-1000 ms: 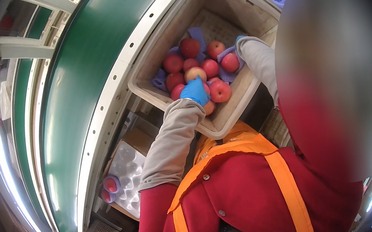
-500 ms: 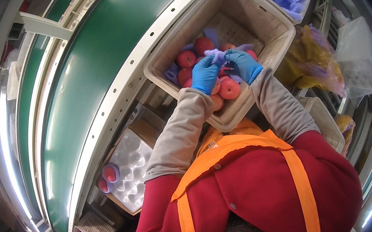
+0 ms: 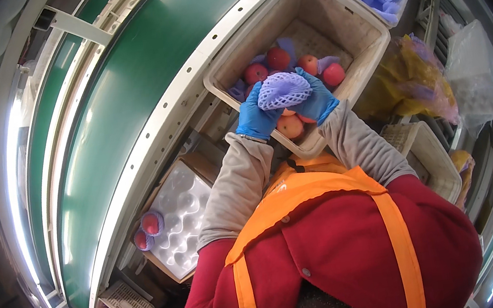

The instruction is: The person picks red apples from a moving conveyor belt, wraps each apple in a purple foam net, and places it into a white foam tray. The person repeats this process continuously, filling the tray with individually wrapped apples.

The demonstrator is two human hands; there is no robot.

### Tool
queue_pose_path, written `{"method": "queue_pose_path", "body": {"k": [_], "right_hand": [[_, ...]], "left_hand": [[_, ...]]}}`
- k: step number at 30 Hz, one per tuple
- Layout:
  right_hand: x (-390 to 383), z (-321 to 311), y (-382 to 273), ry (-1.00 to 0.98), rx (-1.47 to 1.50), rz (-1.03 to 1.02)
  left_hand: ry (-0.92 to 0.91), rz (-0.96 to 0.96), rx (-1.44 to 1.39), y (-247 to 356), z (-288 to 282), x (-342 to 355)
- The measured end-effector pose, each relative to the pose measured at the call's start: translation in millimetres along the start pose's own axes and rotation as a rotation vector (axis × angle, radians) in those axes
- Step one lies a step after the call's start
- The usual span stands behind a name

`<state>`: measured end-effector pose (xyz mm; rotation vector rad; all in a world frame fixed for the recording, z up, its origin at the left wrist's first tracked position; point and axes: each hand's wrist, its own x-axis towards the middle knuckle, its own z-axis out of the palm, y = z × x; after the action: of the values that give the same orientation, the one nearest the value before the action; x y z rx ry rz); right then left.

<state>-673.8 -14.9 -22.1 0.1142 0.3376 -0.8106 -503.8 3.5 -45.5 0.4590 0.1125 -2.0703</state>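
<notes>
Both blue-gloved hands, left point(image 3: 256, 117) and right point(image 3: 318, 102), clamp a purple foam-net sleeve point(image 3: 283, 89) around fruit, above the beige plastic crate point(image 3: 366, 73) at twelve o'clock.

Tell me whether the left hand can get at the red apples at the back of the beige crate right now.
Probably not at once: the left hand and right hand both grip a purple foam net. The apples lie uncovered in the crate just beyond, with nothing over them.
</notes>
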Motion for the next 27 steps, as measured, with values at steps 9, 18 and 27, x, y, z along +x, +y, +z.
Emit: {"method": "queue_pose_path", "body": {"k": [9,18,27], "right_hand": [[-15.0,19.1,15.6,0.098,-0.753,-0.564],[21.9,6.2,9.4,-0.006,-0.975,-0.061],[191.7,-166.9,-167.5,0.560,-1.925,-0.342]], "left_hand": [[0.286,0.563,1.234,-8.8,56.5,-22.0],[0.250,0.584,0.546,15.7,29.6,-8.9],[0.310,0.830,1.075,41.3,46.0,-13.2]]}}
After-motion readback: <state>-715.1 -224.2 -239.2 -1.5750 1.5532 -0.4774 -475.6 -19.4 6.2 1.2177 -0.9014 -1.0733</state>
